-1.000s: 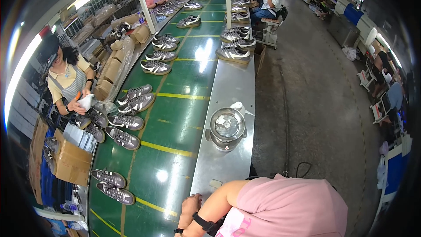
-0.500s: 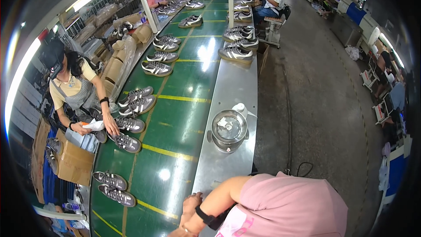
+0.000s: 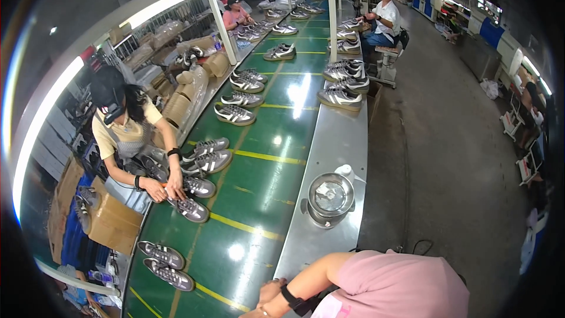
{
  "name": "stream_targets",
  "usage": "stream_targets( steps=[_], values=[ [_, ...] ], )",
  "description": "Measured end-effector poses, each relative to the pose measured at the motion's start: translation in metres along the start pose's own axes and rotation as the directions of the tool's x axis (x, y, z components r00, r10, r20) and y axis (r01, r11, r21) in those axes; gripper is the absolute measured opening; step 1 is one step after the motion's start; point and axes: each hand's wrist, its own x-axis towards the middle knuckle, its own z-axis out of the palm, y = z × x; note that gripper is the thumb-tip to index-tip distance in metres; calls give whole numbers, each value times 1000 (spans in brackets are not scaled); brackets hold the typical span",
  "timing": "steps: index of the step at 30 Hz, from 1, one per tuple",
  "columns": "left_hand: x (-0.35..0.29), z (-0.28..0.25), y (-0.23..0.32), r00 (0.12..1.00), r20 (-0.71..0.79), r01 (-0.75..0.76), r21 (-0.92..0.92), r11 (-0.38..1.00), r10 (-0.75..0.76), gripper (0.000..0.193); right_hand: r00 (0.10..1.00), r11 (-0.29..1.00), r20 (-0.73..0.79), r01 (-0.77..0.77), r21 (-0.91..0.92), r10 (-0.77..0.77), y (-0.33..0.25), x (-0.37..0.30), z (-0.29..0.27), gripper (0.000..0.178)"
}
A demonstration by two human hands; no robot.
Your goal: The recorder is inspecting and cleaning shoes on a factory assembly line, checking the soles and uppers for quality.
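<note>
My right hand, with a black band on its wrist, lies at the bottom edge on the steel side rail of a green conveyor belt. Its arm comes out of a pink sleeve. My left hand sits just below it, mostly cut off by the frame. Both hands are small and curled, and I cannot make out anything in them. The nearest thing on the rail is a round steel pot. A pair of grey sneakers lies on the belt to the left.
Across the belt a co-worker in a yellow top bends over silver sneakers. More shoe pairs line the belt and rail. Another person sits by the rail far off. Cardboard boxes stand at left, concrete floor at right.
The co-worker across the belt has leaned down and put both hands on the silver sneakers. My hands have slid lower, toward the bottom edge. The shoes on the belt have shifted slightly.
</note>
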Motion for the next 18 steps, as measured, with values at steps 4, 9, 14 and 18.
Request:
stream_targets(
  steps=[4, 9, 14, 18],
  values=[
    [9, 1, 15, 905, 404, 220, -170, 961, -135, 26, 999, 991, 12, -48, -124, 50, -6, 3, -8, 21],
    [119, -159, 51, 702, 649, 482, -127, 867, -295, 26, 987, 990, -76, 140, -8, -140, -23, 28, -2, 20],
    [100, -157, 51, 691, 645, 586, -237, 775, -326, 25, 998, 995, 60, -10, -95, 16, 17, -23, -13, 23],
    [96, -150, 51, 655, 717, 499, -171, 850, -240, 21, 999, 989, 50, -8, 146, 0, -11, 22, 11, 25]
  ],
)
